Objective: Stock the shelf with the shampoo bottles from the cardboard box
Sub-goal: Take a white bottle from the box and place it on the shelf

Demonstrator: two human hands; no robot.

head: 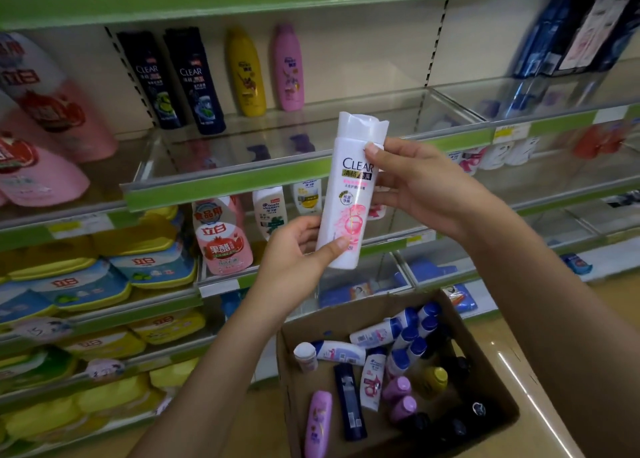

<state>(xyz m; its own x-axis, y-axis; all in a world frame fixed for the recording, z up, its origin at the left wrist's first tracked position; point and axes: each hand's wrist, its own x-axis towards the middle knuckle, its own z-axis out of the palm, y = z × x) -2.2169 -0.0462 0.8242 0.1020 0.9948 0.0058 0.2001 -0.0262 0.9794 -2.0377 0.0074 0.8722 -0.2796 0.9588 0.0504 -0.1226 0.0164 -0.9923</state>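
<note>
A white CLEAR shampoo bottle (pixel 349 187) with a pink flower print stands upright in mid-air in front of the shelf. My left hand (pixel 294 260) grips its lower end, thumb across the front. My right hand (pixel 422 187) holds its upper part from the right, thumb near the cap. Below, an open cardboard box (pixel 301 423) on the floor holds several bottles: white, purple, dark blue, yellow and black. On the glass-fronted shelf (pixel 225 184) behind the held bottle stand two dark CLEAR bottles (pixel 187 80), a yellow bottle (pixel 246 71) and a pink bottle (pixel 289 68).
Large pink detergent bottles (pixel 45 122) fill the shelf at the left. Yellow and blue refill packs (pixel 104 277) lie on lower shelves. Blue and dark boxes (pixel 581 28) stand at the upper right. Lower shelves hold white and pink bottles (pixel 221 236).
</note>
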